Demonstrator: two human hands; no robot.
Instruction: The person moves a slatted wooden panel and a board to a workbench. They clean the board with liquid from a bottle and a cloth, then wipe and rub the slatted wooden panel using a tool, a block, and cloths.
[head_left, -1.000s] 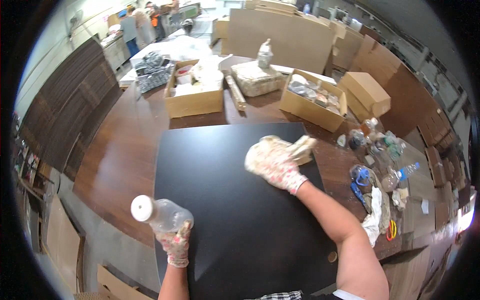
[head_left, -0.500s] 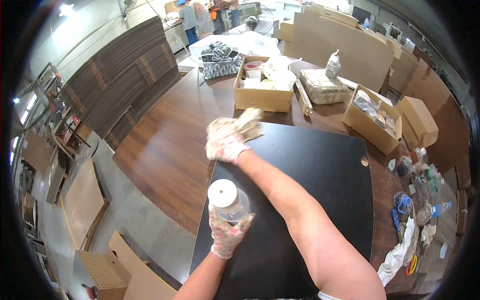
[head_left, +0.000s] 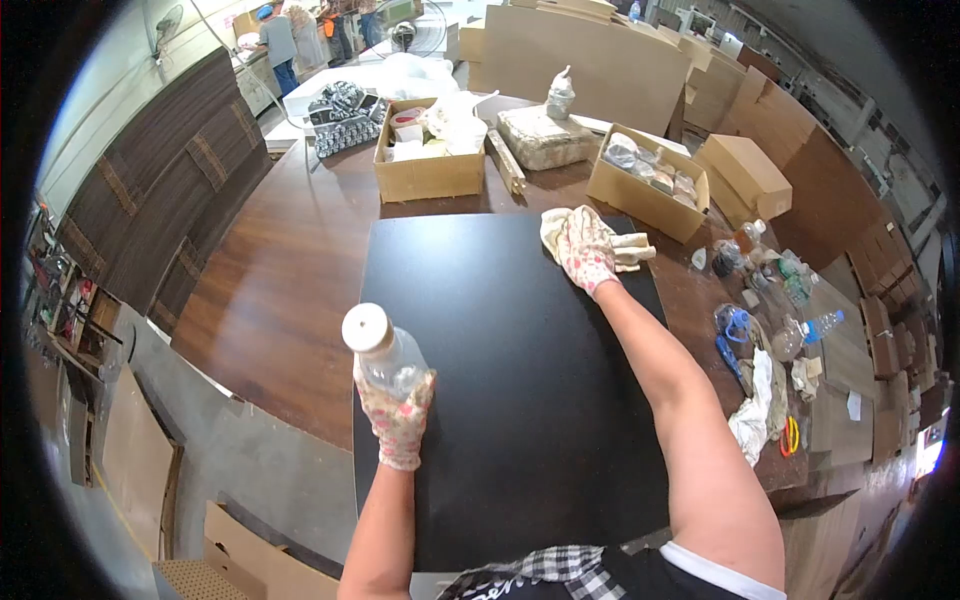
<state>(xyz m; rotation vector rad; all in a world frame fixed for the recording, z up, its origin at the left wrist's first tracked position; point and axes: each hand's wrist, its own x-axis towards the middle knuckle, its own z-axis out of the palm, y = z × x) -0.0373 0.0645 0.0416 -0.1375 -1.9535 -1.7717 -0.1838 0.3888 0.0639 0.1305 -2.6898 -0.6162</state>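
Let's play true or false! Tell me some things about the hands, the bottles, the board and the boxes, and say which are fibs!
1. The left hand holds a clear bottle with a white cap. True.
2. The right hand is on a cream cloth. True.
3. Both hands are bare. False: both wear patterned gloves.
4. The big flat board is pink. False: the board is black.
5. More plastic bottles are to the board's right. True.
6. Two open boxes stand on the board. False: the open boxes stand beyond it.

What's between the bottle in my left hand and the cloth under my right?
Only bare black panel lies between the bottle and cloth, in the head view.
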